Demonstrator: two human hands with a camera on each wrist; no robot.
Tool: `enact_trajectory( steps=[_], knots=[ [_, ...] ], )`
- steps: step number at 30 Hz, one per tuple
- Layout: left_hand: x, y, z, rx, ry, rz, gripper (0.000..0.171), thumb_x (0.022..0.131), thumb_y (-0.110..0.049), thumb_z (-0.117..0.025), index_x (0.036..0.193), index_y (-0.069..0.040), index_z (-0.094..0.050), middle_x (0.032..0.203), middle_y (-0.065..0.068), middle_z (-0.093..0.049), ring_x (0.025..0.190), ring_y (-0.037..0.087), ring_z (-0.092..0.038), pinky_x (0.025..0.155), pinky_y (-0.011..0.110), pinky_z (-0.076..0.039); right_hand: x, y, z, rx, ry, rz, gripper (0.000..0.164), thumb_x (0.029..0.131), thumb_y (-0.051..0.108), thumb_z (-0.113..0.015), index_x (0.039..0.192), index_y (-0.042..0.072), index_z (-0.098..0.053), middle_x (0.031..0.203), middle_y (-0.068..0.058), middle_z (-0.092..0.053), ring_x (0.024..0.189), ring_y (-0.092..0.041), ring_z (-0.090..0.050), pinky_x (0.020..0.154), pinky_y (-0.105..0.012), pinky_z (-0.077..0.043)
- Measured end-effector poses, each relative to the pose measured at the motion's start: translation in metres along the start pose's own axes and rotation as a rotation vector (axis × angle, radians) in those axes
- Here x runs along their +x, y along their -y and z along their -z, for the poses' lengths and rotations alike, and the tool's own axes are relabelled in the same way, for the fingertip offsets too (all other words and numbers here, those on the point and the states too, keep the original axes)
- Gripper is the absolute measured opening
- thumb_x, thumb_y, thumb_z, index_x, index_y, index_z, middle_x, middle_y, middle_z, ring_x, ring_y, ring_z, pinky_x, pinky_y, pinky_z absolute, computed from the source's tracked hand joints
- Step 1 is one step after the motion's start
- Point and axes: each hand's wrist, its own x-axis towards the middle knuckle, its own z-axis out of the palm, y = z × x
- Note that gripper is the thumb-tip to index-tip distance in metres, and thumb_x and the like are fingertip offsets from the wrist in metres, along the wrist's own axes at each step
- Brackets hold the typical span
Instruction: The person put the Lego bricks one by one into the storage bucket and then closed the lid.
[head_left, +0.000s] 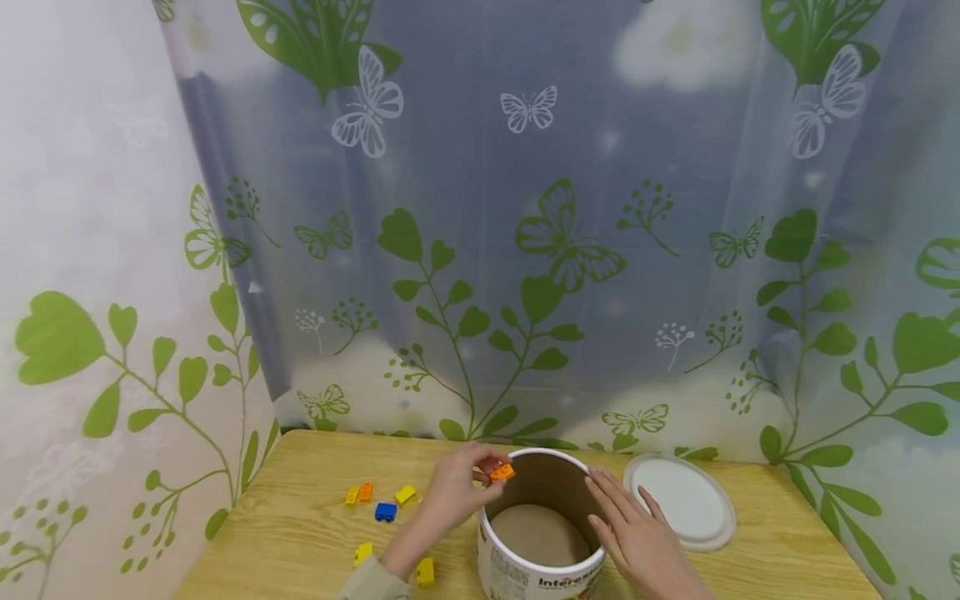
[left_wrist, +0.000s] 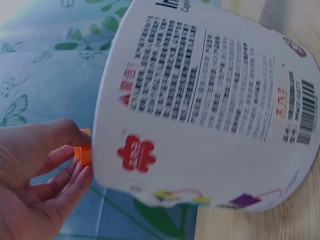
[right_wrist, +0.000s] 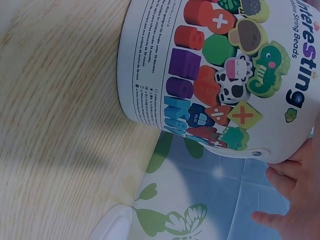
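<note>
My left hand [head_left: 459, 483] pinches an orange toy brick [head_left: 502, 472] between thumb and fingers at the left rim of a round white tub [head_left: 542, 572]. In the left wrist view the orange brick [left_wrist: 85, 148] shows at the fingertips, close beside the tub's printed wall [left_wrist: 200, 90]. The tub stands upright with its top uncovered, and its brown floor is bare where it shows. My right hand [head_left: 637, 529] rests on the tub's right rim with fingers extended. The right wrist view shows those fingers [right_wrist: 295, 175] at the rim, next to the colourful label.
A white round lid [head_left: 682, 502] lies right of the tub. On the wooden table [head_left: 300, 533], left of the tub, are a blue brick [head_left: 386, 512], another orange brick [head_left: 366, 492] and several yellow bricks [head_left: 405, 496]. A patterned curtain [head_left: 480, 250] hangs behind the table.
</note>
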Motion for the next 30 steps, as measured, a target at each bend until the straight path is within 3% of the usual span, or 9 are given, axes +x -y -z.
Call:
enact_trajectory(
  steps=[6, 13, 30],
  knots=[
    [0.008, -0.006, -0.016, -0.004, 0.047, -0.023, 0.023, 0.083, 0.002, -0.077, 0.104, -0.003, -0.073, 0.093, 0.006, -0.066, 0.082, 0.016, -0.067, 0.070, 0.017, -0.057, 0.000, 0.001, -0.001, -0.017, -0.004, 0.016, 0.048, 0.103, 0.033, -0.055, 0.145, 0.009, -0.056, 0.152, -0.002, -0.051, 0.137, -0.024, -0.050, 0.107, -0.056, -0.039],
    [0.018, -0.010, -0.029, 0.053, 0.068, -0.045, 0.020, 0.083, 0.001, -0.078, 0.101, -0.004, -0.074, 0.090, 0.006, -0.066, 0.080, 0.015, -0.067, 0.069, 0.015, -0.056, -0.001, -0.001, -0.002, -0.046, -0.026, 0.013, 0.047, 0.103, 0.033, -0.056, 0.144, 0.010, -0.058, 0.151, -0.001, -0.053, 0.135, -0.024, -0.052, 0.106, -0.052, -0.039],
    [0.035, -0.012, -0.056, 0.202, 0.180, -0.070, 0.015, 0.087, -0.003, -0.078, 0.100, -0.009, -0.075, 0.092, 0.001, -0.068, 0.080, 0.007, -0.066, 0.069, 0.013, -0.052, 0.000, 0.000, 0.000, -0.024, -0.024, 0.019, 0.046, 0.104, 0.031, -0.055, 0.144, 0.009, -0.057, 0.150, -0.002, -0.053, 0.136, -0.023, -0.051, 0.105, -0.054, -0.041]
  ],
)
